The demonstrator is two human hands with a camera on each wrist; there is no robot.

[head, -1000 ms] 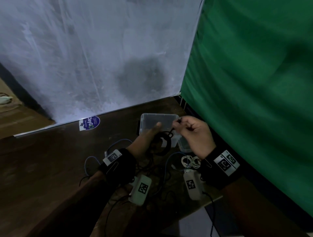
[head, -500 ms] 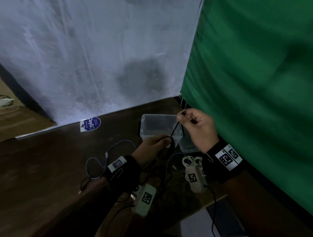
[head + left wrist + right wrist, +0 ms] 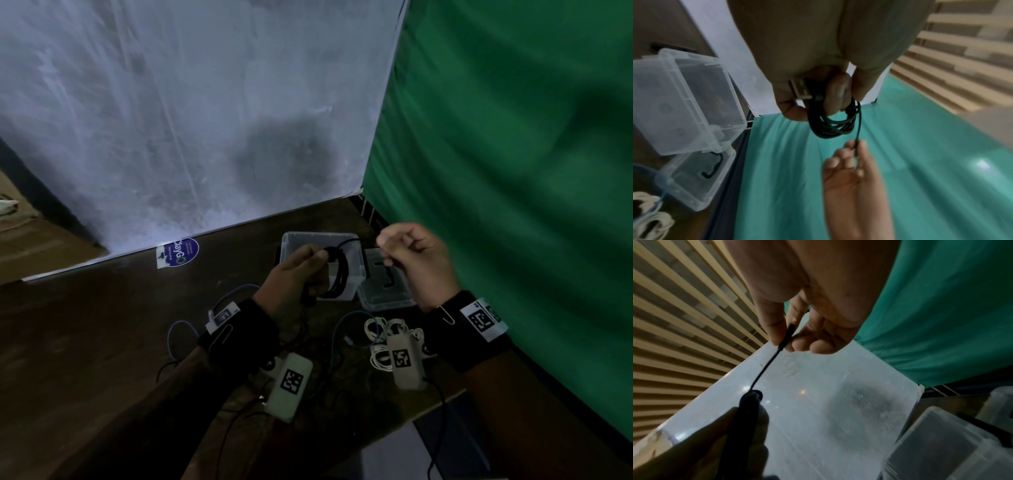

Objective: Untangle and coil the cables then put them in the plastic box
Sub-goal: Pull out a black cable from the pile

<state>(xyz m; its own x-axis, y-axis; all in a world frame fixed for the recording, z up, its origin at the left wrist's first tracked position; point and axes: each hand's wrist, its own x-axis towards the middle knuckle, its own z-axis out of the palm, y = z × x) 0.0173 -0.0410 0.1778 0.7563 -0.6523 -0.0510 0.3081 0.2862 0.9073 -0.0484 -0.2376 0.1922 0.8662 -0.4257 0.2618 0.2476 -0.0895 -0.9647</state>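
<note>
Black cable coiled in your left hand, loose end pinched in your right, both held above the plastic box.

Your left hand [image 3: 298, 274] has its fingers curled round the black cable [image 3: 337, 274] coil, USB plug [image 3: 800, 89] tucked against the palm. Your right hand [image 3: 416, 260] pinches the free end between thumb and fingertips. Below sits the plastic box [image 3: 354, 240], its lid [image 3: 383, 301] just beside it. Blue cable [image 3: 342, 329] and white cable [image 3: 376, 342] lie tangled on the counter [image 3: 85, 342] near your wrists; a green curtain [image 3: 513, 171] hangs at your right.
</note>
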